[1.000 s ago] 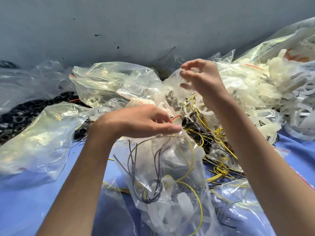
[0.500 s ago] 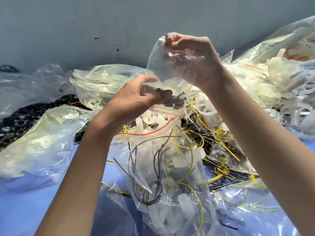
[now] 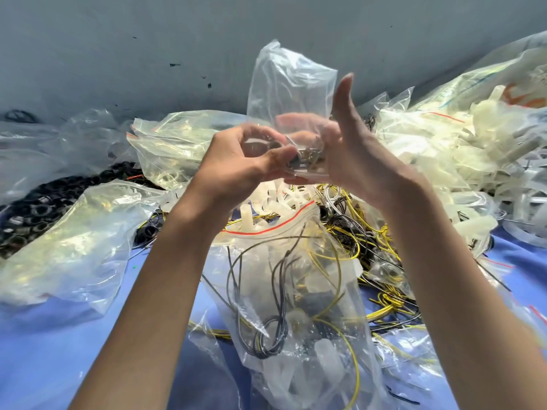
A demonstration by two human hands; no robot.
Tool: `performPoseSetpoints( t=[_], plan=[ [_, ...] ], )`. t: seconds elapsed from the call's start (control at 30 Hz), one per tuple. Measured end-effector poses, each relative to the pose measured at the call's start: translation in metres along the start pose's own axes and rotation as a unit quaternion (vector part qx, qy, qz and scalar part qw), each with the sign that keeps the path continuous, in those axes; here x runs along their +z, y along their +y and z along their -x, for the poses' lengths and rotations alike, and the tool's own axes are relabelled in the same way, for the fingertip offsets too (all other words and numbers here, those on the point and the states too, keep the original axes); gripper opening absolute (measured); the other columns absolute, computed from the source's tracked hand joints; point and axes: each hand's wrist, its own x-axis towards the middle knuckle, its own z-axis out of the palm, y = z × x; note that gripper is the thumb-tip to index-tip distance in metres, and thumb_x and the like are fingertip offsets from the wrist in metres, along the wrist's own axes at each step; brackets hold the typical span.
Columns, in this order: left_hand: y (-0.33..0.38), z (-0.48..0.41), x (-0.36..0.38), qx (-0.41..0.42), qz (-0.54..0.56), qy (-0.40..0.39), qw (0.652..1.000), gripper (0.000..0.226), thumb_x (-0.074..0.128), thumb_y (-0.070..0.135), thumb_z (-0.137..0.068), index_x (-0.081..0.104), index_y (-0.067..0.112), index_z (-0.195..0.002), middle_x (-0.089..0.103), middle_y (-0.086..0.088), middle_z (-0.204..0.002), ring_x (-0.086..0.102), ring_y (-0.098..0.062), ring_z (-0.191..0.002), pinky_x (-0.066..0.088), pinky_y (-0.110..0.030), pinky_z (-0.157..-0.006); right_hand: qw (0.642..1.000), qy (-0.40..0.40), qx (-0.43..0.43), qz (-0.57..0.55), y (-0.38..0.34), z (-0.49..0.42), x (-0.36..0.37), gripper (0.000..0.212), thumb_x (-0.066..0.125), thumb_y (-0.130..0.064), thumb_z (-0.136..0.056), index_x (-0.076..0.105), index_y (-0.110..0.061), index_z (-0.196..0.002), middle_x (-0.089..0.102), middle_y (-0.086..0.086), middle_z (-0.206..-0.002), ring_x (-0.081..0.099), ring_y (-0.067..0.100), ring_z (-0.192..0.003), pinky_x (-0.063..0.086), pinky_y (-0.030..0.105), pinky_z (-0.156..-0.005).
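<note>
Head view: a small clear bag (image 3: pixel 291 81) of thin, crinkled plastic is held up above the cluttered blue worktop (image 3: pixel 44 350), at the middle of the scene. Its top stands loose and upright, and a clump of small dark parts (image 3: pixel 305 159) sits at its bottom. The left hand (image 3: pixel 239 170) pinches the bag's lower end beside the parts, its fingers (image 3: pixel 275 156) curled. The right hand (image 3: pixel 364 167) is on the bag's right. Its fingers (image 3: pixel 285 119) reach across behind the plastic, blurred but fairly straight, and its thumb points up, off the bag. Just below lies a large zip bag (image 3: pixel 296 291) of wires.
</note>
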Motion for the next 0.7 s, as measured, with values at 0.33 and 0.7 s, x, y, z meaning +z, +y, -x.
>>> performPoseSetpoints(
  t=[0.33,0.7],
  plan=[
    [-0.002,-0.005,-0.011,-0.053,-0.168,0.016,0.984,0.079,0.079,0.046,-0.055,0.048,0.019,-0.122,0.069,-0.001,-0.101,0.068,-0.011,-0.088,0.052,-0.029,-0.078,0.961,0.103,-0.063,0.248,0.000,0.016,-0.009,0.030,0.074,-0.002,-0.078,0.062,-0.017,-0.100,0.066,0.000,-0.078,0.058,0.010,-0.071,0.047,0.027,-0.065],
    [-0.002,0.003,-0.018,0.095,-0.332,-0.132,0.929,0.112,0.083,0.058,-0.052,0.024,0.034,-0.144,0.038,0.008,-0.138,0.043,0.004,-0.119,0.037,0.000,-0.086,0.867,0.242,-0.020,0.436,-0.022,0.034,-0.019,0.028,0.064,-0.003,-0.067,0.069,-0.029,-0.073,0.062,-0.004,-0.068,0.049,0.005,-0.055,0.032,0.008,-0.040]
  ],
)
